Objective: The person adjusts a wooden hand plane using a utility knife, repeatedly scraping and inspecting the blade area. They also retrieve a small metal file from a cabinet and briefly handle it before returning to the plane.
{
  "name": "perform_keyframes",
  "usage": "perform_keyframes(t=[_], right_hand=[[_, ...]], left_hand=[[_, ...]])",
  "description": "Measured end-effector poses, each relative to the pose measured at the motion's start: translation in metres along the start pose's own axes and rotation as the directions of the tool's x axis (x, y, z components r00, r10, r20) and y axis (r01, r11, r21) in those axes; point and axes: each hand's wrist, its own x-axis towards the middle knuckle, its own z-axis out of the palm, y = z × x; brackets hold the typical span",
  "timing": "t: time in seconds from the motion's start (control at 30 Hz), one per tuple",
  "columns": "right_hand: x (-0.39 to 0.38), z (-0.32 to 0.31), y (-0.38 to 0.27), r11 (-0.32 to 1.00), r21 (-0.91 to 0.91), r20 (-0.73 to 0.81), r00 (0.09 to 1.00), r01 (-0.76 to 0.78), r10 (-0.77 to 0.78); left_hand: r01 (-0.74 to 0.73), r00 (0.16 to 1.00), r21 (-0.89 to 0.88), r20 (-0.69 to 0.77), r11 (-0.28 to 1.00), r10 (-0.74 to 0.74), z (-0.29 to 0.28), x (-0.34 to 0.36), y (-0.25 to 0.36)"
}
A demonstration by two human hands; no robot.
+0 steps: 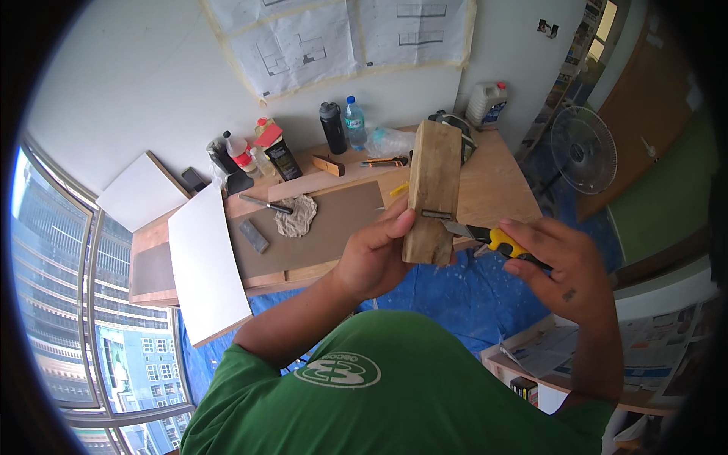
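Green fabric T-shirt (425, 402) bears white oval emblem (337, 370) w/ lettering, chest. Black rect. container (282, 162) & clear blue-capped plastic bottle (354, 125) carry labels, print too sm. White paper wall drawings (311, 54), printed paper sheets (599, 356): fine print illeg.

Near the back edge of the brown wooden bench (504, 178) stand a tall black bottle (332, 130) and a clear plastic bottle with a blue cap (354, 125). A white plastic jug with a red cap (485, 105) is near the back right corner. A long white rectangular panel (208, 262) overhangs the front edge.
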Motion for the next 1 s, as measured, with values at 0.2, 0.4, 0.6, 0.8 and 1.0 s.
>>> perform_keyframes(t=[0.2, 0.4, 0.6, 0.8, 1.0], right_hand=[[0.001, 0.011, -0.002, 0.998, -0.060, -0.037, 0.999, 0.020, -0.022], [-0.002, 0.032, 0.004, 0.988, 0.154, -0.130, 0.991, 0.022, -0.002], [-0.011, 0.048, 0.004, 0.614, 0.719, 0.119, 0.928, -0.326, 0.353], [0.001, 0.058, 0.008, 0.952, 0.287, -0.082, 0.993, 0.104, -0.084], [0.002, 0.054, 0.007, 0.985, 0.153, -0.048, 0.996, 0.083, -0.076]], left_hand=[[-0.003, 1.000, 0.008, -0.007, 1.000, 0.003, 0.000, 0.001, -0.003], [-0.061, 0.996, 0.001, -0.063, 0.998, 0.061, -0.006, 0.003, -0.007], [-0.108, 0.994, 0.086, -0.025, 0.990, 0.110, -0.010, -0.001, -0.003], [-0.119, 0.991, 0.135, -0.039, 0.984, 0.125, -0.011, 0.001, 0.000], [-0.119, 0.990, 0.102, -0.060, 0.988, 0.126, -0.010, 0.003, -0.005]])
